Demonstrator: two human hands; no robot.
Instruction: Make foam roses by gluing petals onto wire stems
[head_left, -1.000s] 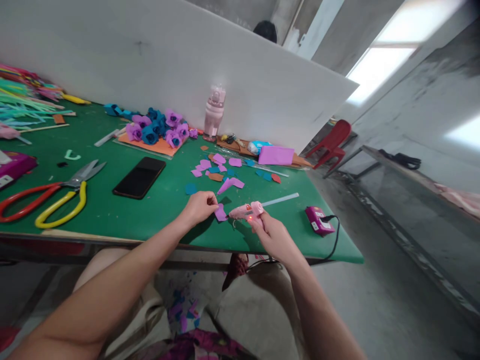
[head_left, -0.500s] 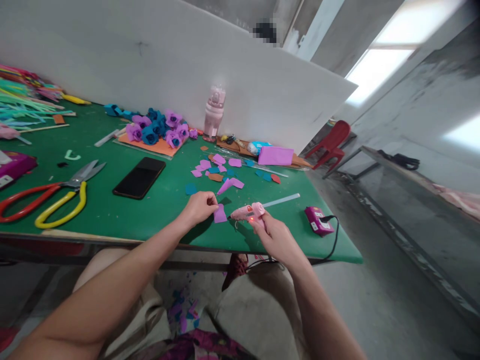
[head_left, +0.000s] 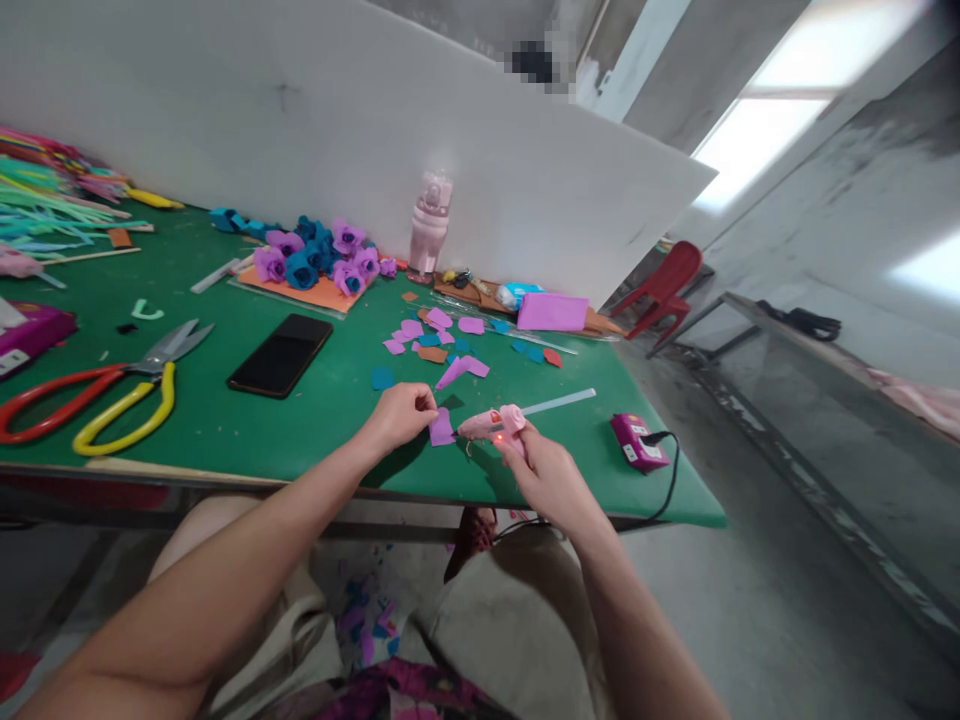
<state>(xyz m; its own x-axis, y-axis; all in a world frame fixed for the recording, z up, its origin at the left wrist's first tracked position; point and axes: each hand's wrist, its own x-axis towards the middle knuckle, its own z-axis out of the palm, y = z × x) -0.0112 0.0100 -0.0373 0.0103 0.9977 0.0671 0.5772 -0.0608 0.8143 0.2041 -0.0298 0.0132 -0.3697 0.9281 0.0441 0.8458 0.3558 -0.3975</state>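
Observation:
My left hand is closed in a pinch on the edge of a small purple paper petal above the green tabletop. In my right hand is a pink hot glue gun, its red light lit and a clear glue stick jutting from its back. The gun's nozzle is at the petal's right edge; I cannot tell whether it touches. Beyond my hands lie scattered purple, blue and brown paper petals, with a folded purple piece closest.
Left of my hands lie a black phone and scissors with red and yellow handles. Purple and blue paper flowers, a pink bottle and a white board stand behind. A purple power box with a cord sits right.
The glue gun in my right hand has shifted slightly left, its nozzle now nearer the purple petal. My left hand keeps its pinch almost unmoved.

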